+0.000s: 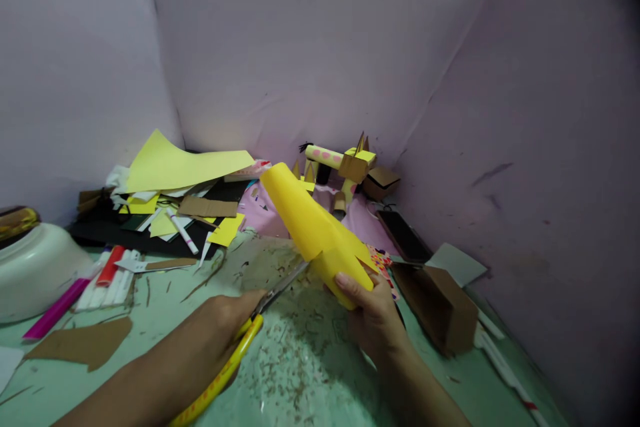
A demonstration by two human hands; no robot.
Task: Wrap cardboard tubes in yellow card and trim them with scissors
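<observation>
My left hand (229,321) grips yellow-handled metal scissors (253,331); my right hand (376,313) pinches the rolled yellow paper tube (311,227). Risk: over-squeezing could crease it; a blade slip, tear it.

The left hand (231,317) curls into what seems a firm grip; the right hand (376,310) pinches, thumb (351,287) uppermost. Both forearms (150,373) reach forward.

dark phone (404,235) near a pale wall (525,147)
</observation>
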